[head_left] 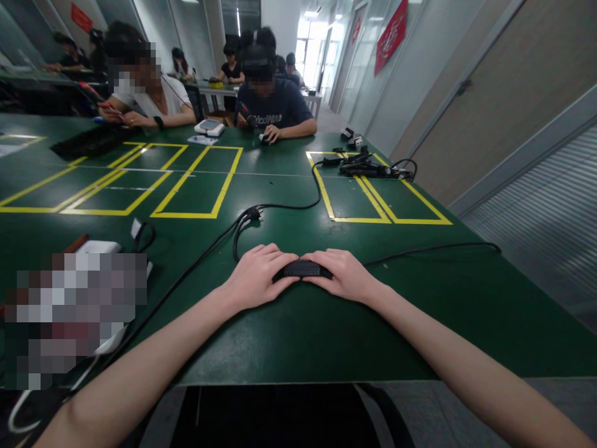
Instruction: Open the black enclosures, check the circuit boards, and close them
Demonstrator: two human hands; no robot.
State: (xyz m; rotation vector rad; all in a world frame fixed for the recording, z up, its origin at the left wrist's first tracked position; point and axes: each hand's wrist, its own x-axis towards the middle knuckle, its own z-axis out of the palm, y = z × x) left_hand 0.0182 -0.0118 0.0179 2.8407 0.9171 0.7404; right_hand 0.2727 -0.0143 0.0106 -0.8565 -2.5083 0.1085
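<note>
A black power adapter [302, 268] lies low over the green table in front of me, gripped at both ends. My left hand [259, 274] is closed round its left end, thumb toward me and fingers on the far side. My right hand [342, 274] grips the right end the same way, and the fingertips of both hands nearly meet. From the left end a black cord curves up to a plug [253, 214] with bare prongs. Beyond my right hand a thin black cable [433, 247] runs along the table. The adapter's ends are hidden under my hands.
Yellow tape frames [184, 215] mark the green table [280, 348]. A heap of black adapters and cables [368, 165] lies at the far right. On the left sit a blurred-out item [79, 305] and a long black cord [186, 274]. Two co-workers handle things across the table.
</note>
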